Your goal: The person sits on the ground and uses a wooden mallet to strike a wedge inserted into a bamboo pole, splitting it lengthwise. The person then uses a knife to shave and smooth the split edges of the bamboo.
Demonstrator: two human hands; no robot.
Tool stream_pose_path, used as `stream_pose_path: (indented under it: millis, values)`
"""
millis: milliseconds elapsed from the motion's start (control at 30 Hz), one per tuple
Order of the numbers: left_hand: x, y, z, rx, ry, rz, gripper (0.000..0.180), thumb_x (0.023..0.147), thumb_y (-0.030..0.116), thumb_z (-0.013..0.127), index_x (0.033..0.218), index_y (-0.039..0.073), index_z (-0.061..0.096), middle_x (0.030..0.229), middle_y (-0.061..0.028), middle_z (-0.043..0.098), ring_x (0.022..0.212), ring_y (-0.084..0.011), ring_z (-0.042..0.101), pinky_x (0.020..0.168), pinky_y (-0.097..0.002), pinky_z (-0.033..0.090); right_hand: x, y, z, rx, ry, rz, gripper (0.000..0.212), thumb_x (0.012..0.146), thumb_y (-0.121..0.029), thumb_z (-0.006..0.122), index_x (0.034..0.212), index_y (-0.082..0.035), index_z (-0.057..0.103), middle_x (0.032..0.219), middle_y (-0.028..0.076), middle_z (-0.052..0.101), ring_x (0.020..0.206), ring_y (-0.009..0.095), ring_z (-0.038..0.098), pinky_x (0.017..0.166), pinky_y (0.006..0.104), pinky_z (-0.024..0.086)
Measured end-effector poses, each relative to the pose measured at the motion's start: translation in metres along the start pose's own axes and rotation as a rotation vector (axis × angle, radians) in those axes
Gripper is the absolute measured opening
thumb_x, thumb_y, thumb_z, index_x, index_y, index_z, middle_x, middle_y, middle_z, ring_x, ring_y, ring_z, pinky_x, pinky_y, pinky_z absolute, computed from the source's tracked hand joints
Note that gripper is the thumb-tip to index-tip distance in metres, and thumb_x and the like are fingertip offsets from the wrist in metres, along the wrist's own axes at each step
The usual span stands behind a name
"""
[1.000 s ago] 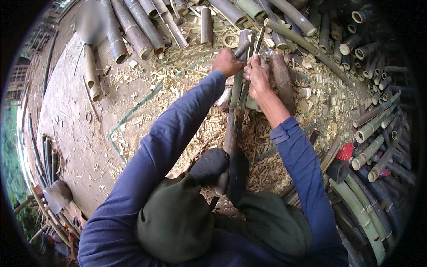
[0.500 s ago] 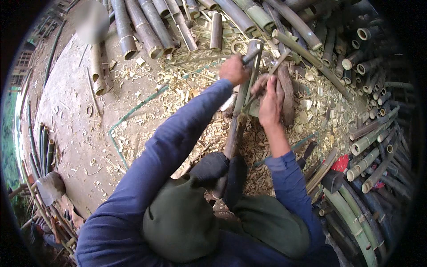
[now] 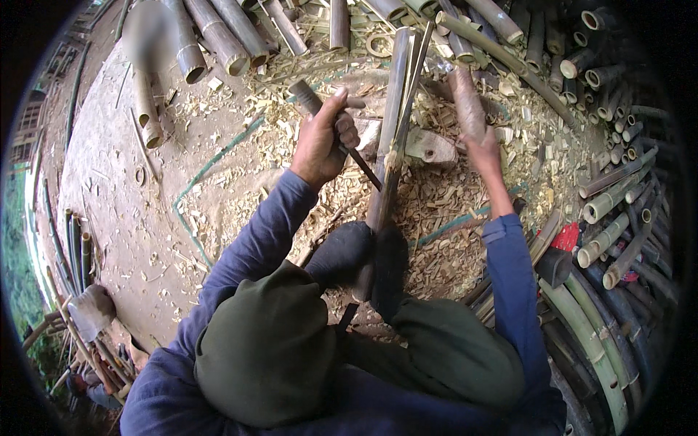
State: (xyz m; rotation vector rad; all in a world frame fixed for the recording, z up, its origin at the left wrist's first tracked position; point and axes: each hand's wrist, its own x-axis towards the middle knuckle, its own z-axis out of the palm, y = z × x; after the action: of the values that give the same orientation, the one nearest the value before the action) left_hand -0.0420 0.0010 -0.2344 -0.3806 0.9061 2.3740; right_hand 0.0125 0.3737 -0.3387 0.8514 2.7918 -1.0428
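A dark bamboo pole (image 3: 385,163) runs away from me between my dark-covered feet (image 3: 342,254). Its far end is split, with a strip (image 3: 416,87) standing apart along the right side. My left hand (image 3: 327,142) is closed round the handle of a chisel (image 3: 366,168), whose dark blade slants down to the pole's left side near a node. To the right of the pole, my right hand (image 3: 483,149) grips a thick round wooden club (image 3: 467,102) that points away from me. Beneath the pole lies a pale wooden block (image 3: 432,147) with a hole.
Pale wood chips (image 3: 451,251) cover the ground around the pole. Several bamboo poles (image 3: 218,36) lie at the far side, and a stack of cut bamboo (image 3: 603,196) fills the right. A green line (image 3: 218,163) crosses the ground. Upright bamboo pieces (image 3: 76,247) stand at left.
My left hand has come back from the pole's far end toward me, and its chisel now meets the pole's side. My right hand has moved away to the right and holds the club.
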Motion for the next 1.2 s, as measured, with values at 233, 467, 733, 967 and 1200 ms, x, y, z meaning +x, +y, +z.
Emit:
stream_pose_path:
  millis: [233, 467, 733, 967, 1200]
  values:
    - [-0.019, -0.018, -0.037, -0.045, 0.101, 0.024, 0.041, 0.104, 0.041, 0.055, 0.085, 0.006, 0.065, 0.061, 0.0056, 0.036, 0.057, -0.0101, 0.037, 0.056, -0.0274, 0.033, -0.096, -0.102, -0.082, 0.911, -0.203, 0.075, 0.06, 0.085, -0.037, 0.078, 0.123, 0.002, 0.052, 0.091, 0.014, 0.066, 0.069, 0.019, 0.068, 0.06, 0.0326, 0.059]
    - [-0.016, -0.025, -0.018, -0.017, 0.056, 0.099, 0.027, 0.101, 0.029, 0.062, 0.086, 0.008, 0.055, 0.065, 0.0011, 0.047, 0.055, -0.0101, 0.042, 0.052, -0.0272, 0.036, -0.132, -0.131, -0.115, 0.889, -0.22, -0.024, 0.05, 0.085, -0.032, 0.076, 0.116, 0.003, 0.056, 0.085, 0.011, 0.065, 0.067, 0.018, 0.067, 0.058, 0.0318, 0.058]
    - [-0.019, -0.026, -0.006, 0.206, 0.059, 0.187, 0.032, 0.101, 0.031, 0.062, 0.079, 0.007, 0.059, 0.063, 0.0001, 0.049, 0.055, -0.0102, 0.044, 0.052, -0.0264, 0.036, -0.144, -0.169, -0.131, 0.808, -0.27, -0.139, 0.058, 0.082, -0.03, 0.078, 0.122, 0.004, 0.053, 0.089, 0.012, 0.066, 0.071, 0.019, 0.068, 0.062, 0.0332, 0.059]
    - [-0.039, -0.042, 0.039, 0.898, 0.08, 0.276, 0.038, 0.096, 0.038, 0.073, 0.084, 0.001, 0.072, 0.07, -0.0011, 0.066, 0.063, -0.0077, 0.054, 0.055, -0.0286, 0.043, -0.144, -0.264, -0.151, 0.408, -0.124, -0.813, 0.046, 0.085, -0.016, 0.074, 0.123, 0.0, 0.054, 0.099, 0.013, 0.067, 0.078, 0.02, 0.068, 0.066, 0.0347, 0.058]
    - [-0.03, -0.061, 0.046, 0.767, -0.064, 0.314, 0.014, 0.101, 0.015, 0.064, 0.099, 0.002, 0.068, 0.081, 0.0024, 0.065, 0.07, -0.0053, 0.053, 0.058, -0.0242, 0.041, -0.144, -0.284, -0.169, -0.309, -0.359, -0.866, 0.063, 0.073, -0.012, 0.075, 0.13, -0.001, 0.049, 0.096, 0.018, 0.07, 0.081, 0.032, 0.072, 0.077, 0.0429, 0.063]
